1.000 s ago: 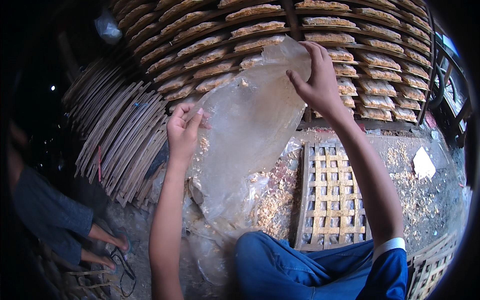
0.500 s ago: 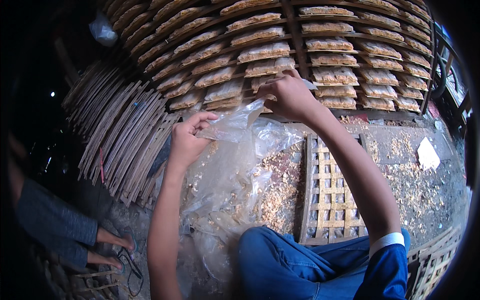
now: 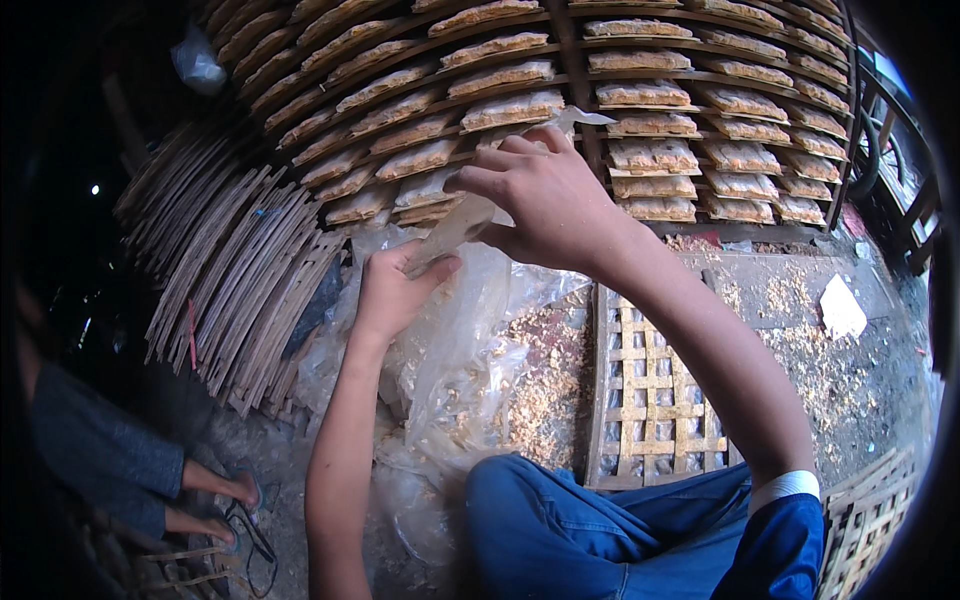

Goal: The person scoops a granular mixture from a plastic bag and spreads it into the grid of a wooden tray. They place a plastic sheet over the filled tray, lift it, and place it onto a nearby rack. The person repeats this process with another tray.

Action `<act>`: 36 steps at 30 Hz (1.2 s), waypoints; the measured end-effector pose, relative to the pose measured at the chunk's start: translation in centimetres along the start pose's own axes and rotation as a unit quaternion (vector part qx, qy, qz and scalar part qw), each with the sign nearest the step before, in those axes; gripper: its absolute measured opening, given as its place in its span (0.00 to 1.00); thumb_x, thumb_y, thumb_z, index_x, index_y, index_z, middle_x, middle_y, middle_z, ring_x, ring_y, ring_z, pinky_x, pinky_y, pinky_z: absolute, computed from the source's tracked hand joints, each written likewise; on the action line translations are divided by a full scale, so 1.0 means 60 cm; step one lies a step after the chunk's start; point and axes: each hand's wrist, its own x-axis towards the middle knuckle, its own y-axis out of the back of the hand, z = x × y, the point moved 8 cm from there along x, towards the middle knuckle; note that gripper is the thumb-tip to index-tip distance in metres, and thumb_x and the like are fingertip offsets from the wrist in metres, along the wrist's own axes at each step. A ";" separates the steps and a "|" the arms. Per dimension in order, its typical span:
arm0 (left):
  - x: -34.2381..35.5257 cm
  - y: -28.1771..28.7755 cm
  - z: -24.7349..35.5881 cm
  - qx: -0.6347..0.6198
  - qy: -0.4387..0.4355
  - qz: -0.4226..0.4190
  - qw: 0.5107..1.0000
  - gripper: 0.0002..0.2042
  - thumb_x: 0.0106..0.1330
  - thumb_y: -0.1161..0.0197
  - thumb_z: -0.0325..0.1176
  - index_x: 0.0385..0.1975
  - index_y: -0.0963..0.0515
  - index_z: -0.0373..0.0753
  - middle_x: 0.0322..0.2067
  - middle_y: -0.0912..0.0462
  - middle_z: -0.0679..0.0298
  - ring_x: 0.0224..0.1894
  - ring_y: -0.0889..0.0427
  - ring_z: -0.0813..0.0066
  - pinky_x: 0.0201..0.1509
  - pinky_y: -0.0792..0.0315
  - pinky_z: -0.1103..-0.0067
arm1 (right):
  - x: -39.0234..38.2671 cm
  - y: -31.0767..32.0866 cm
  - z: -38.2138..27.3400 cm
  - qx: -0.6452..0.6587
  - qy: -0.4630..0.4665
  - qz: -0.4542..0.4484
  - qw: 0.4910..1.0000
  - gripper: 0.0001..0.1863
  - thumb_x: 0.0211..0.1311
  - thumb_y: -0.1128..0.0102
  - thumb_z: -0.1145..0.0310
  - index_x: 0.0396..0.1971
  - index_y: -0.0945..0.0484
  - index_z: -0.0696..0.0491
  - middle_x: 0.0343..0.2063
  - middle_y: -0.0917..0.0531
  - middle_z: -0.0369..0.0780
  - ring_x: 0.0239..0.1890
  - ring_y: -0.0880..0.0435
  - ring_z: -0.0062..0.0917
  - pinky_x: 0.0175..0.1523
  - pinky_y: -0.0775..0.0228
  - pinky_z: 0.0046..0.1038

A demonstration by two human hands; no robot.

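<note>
Leftmost, a co-worker's legs in dark grey trousers are showing, with a cloudy clear plastic bag sitting up in the shadows. Next, a row of thin grey-brown wooden slatted frames is leaning edge-on. Left hand is pinching a cloudy translucent plastic sheet between thumb and fingers; the sheet is rising from that grip toward upper right. Below and just beside this hand, a crumpled heap of clear plastic sheeting is lying, bits sticking to it. Pale orange crumbs are scattering right of the heap. Right hand is arching palm-down over the sheet's upper part, fingers bending; a tip is poking out past its far side. Cannot tell if its fingertips are closing on the plastic. Behind, a dark wooden rack is holding rows of pale orange flat blocks. Under the right forearm, a tan woven bamboo lattice tray is lying flat. Far right, a white flat scrap is resting among crumbs.
</note>
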 end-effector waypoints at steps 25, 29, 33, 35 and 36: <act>-0.025 -0.026 -0.254 0.148 0.085 -0.018 0.985 0.16 0.62 0.25 0.36 0.43 0.13 0.30 0.35 0.09 0.60 0.38 0.15 0.80 0.48 0.23 0.79 | -0.143 0.131 0.263 -0.030 -0.233 0.017 0.972 0.09 0.61 0.33 0.67 0.39 0.13 0.51 0.27 0.13 0.47 0.33 0.13 0.45 0.41 0.21 0.42; 0.009 0.006 -0.184 0.140 0.015 -0.007 0.990 0.13 0.63 0.26 0.33 0.43 0.13 0.32 0.38 0.09 0.58 0.41 0.13 0.77 0.50 0.23 0.79 | -0.195 0.140 0.317 -0.016 -0.312 -0.013 0.950 0.09 0.62 0.33 0.66 0.40 0.13 0.52 0.29 0.13 0.48 0.34 0.13 0.45 0.42 0.22 0.41; 0.031 0.023 -0.088 0.158 -0.064 -0.022 0.985 0.08 0.63 0.30 0.28 0.40 0.14 0.33 0.37 0.10 0.56 0.41 0.11 0.70 0.50 0.22 0.77 | -0.234 0.165 0.333 0.017 -0.326 0.013 0.945 0.10 0.63 0.33 0.65 0.40 0.13 0.53 0.30 0.12 0.49 0.34 0.11 0.42 0.43 0.22 0.39; 0.030 0.031 -0.060 0.203 -0.092 -0.024 0.975 0.07 0.63 0.31 0.28 0.39 0.14 0.34 0.36 0.10 0.55 0.41 0.10 0.66 0.49 0.22 0.76 | -0.253 0.167 0.333 0.020 -0.350 -0.004 0.936 0.10 0.64 0.34 0.65 0.41 0.13 0.53 0.30 0.12 0.49 0.34 0.11 0.42 0.43 0.22 0.39; 0.029 0.033 -0.053 0.220 -0.094 -0.026 0.971 0.07 0.62 0.32 0.28 0.38 0.14 0.34 0.36 0.11 0.55 0.41 0.10 0.64 0.49 0.22 0.75 | -0.263 0.169 0.334 0.021 -0.363 -0.012 0.932 0.10 0.65 0.34 0.65 0.42 0.13 0.53 0.31 0.12 0.49 0.34 0.11 0.42 0.43 0.21 0.39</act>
